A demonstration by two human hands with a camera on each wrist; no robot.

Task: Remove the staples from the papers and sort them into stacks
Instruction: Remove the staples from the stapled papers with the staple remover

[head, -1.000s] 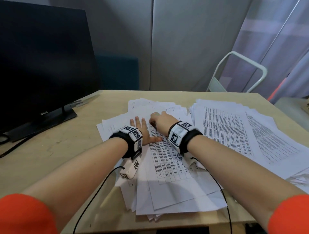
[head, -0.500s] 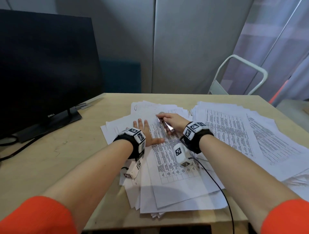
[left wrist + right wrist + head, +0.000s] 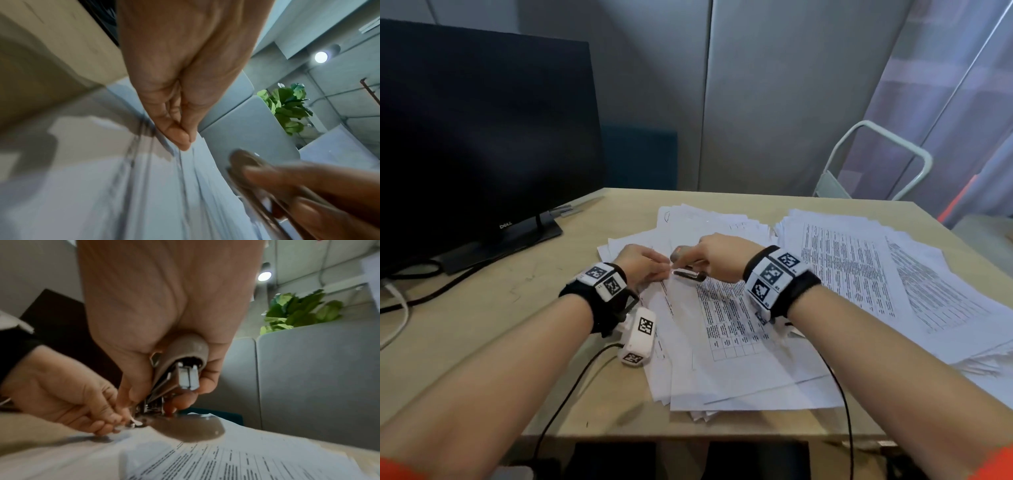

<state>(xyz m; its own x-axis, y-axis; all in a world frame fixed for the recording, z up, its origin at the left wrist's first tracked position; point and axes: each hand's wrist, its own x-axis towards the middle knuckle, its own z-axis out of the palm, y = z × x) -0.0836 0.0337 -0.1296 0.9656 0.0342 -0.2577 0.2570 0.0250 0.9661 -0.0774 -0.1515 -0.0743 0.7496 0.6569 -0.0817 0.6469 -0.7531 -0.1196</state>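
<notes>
Whereas half a second ago the left hand (image 3: 642,263) lay flat on the printed sheets with its fingers spread, it now has them pressed together, pinching the top left corner of the uppermost set of papers (image 3: 729,315) and lifting that corner slightly off the heap. That heap sits at the middle of the bench (image 3: 482,308), running to its near edge; the monitor (image 3: 482,137) stands at the far left corner.

Just right of the pinch, the stapler (image 3: 179,369) has also shifted. Half a second ago the right hand (image 3: 719,257) held it up and back from the corner; now its fingers curl round the grey body, and the metal tip is down at the very corner the left fingers hold, touching or all but touching it. The staple itself is too small and blurred to make out.

I read this as the prying step just begun: corner held taut, tip set to work. The set is still joined, so it cannot yet be sorted.

Further right, the second stack (image 3: 876,274) lies fanned toward the right edge.
</notes>
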